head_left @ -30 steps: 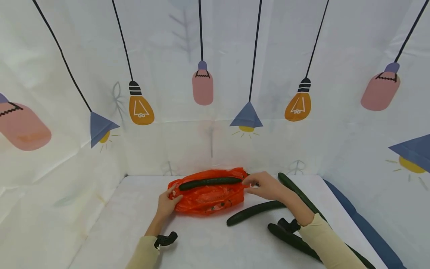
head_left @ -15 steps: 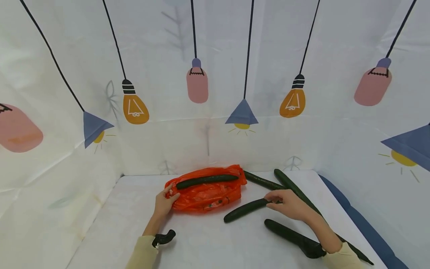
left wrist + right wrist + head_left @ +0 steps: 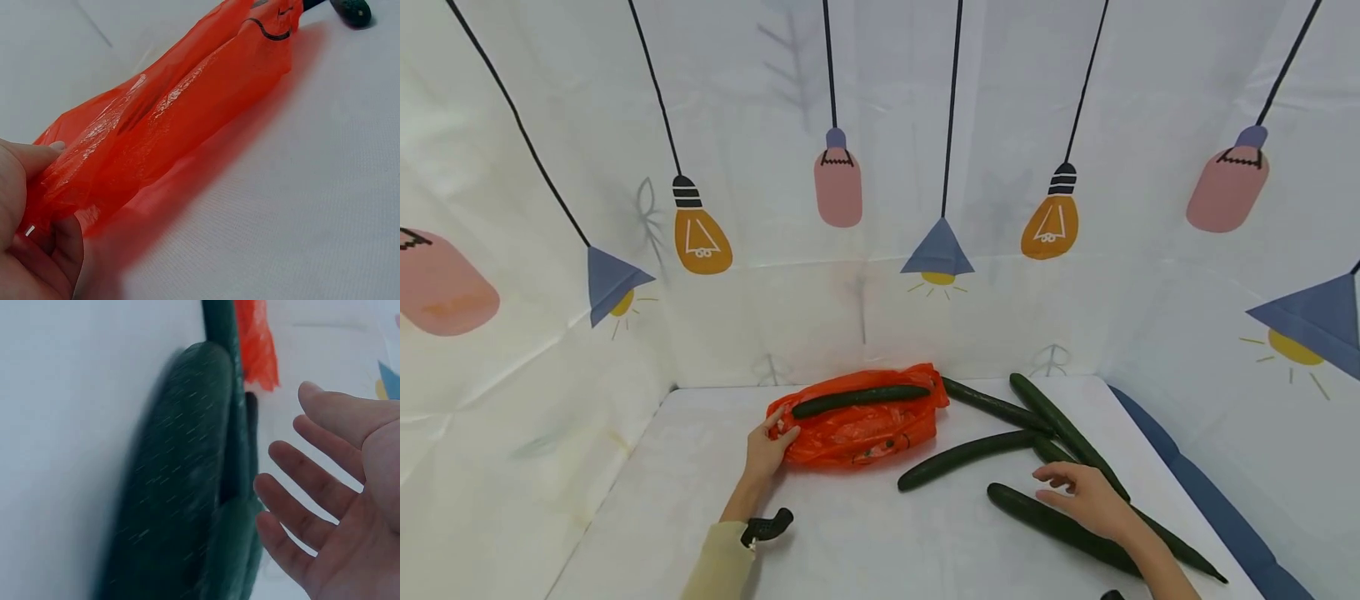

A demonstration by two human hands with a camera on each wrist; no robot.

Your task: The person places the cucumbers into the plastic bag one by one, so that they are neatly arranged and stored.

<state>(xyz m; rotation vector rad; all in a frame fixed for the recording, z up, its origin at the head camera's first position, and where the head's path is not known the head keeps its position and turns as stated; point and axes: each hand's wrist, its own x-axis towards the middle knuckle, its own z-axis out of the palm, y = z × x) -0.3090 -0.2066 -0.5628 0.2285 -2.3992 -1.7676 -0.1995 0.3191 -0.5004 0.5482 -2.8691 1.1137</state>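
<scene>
A red plastic bag (image 3: 865, 433) lies crumpled at the back of the table with a cucumber (image 3: 859, 400) lengthwise on it. My left hand (image 3: 763, 454) pinches the bag's left end; in the left wrist view its thumb is on top and its fingers curl beneath the film (image 3: 156, 119). Over the cucumbers at the right hovers my right hand (image 3: 1092, 500), holding nothing, its fingers loosely spread in the right wrist view. Below it lies a thick cucumber (image 3: 1052, 523), partly hidden by the forearm. A curved cucumber (image 3: 962, 457) lies between bag and hand.
Several more cucumbers overlap at the right, among them one at the back (image 3: 992, 404) and a long one (image 3: 1067, 429) slanting toward the right edge. White sheeting printed with lamps (image 3: 940, 250) hangs behind the white table (image 3: 850, 533).
My right hand has let go of the cucumber on the bag and drawn back to the right and nearer, over the other cucumbers. The left hand keeps its hold on the bag.
</scene>
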